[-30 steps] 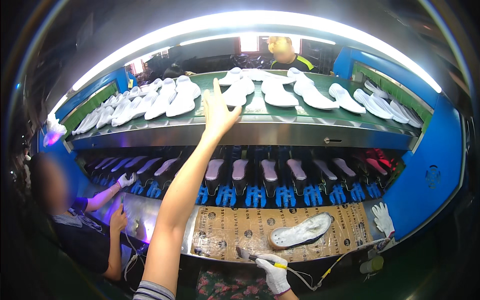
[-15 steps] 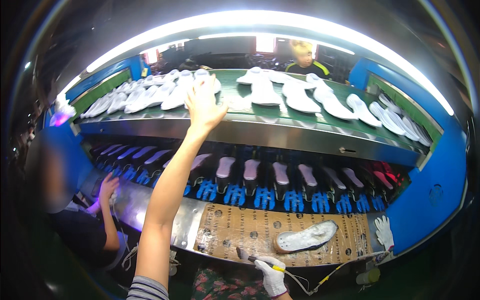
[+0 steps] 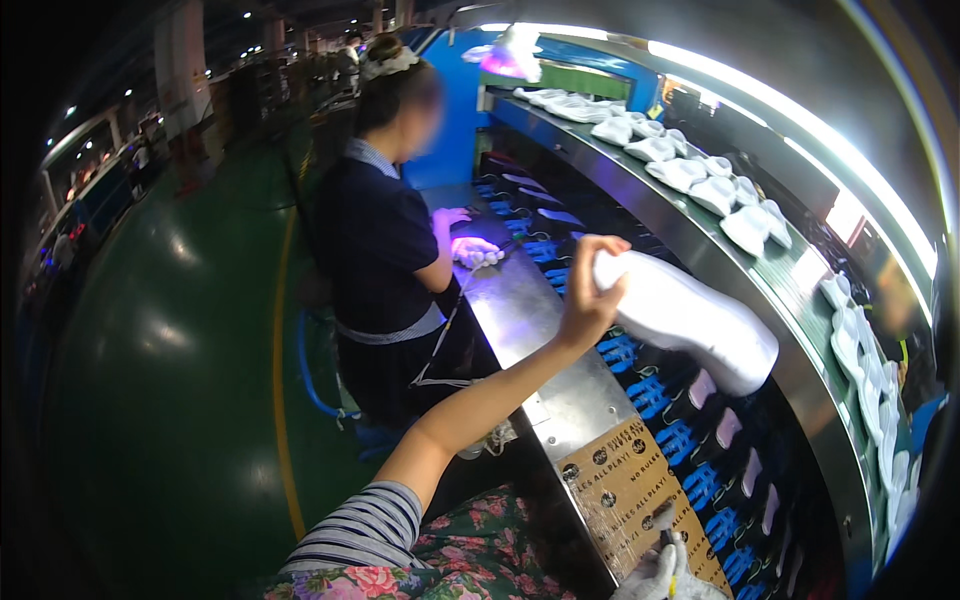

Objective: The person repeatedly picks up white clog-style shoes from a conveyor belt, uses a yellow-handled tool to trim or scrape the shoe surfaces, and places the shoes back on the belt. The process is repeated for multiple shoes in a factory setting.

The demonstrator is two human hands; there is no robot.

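Note:
My bare left hand (image 3: 590,300) is raised over the lower rack, its fingers and thumb gripping one end of a white shoe sole (image 3: 690,315). The sole stretches to the right, tilted down, in front of the upper belt's edge. Low in the view, my right hand (image 3: 655,580) wears a white glove and is closed around a brush (image 3: 664,535). The brush's bristles (image 3: 663,512) point up over a printed cardboard sheet (image 3: 620,480) on the metal ledge. The lower edge cuts off part of this hand.
More white soles (image 3: 710,195) lie on the green upper belt (image 3: 805,265). Below, pinkish shoe bottoms (image 3: 728,428) sit along a rack with blue holders (image 3: 675,440). A co-worker (image 3: 375,220) works on the left at the metal ledge (image 3: 520,320), one hand gloved. A green floor (image 3: 180,400) lies beyond.
The view has swung left. My left hand has come away from the upper belt with a white sole in its grip. The sole that lay on the cardboard is out of sight.

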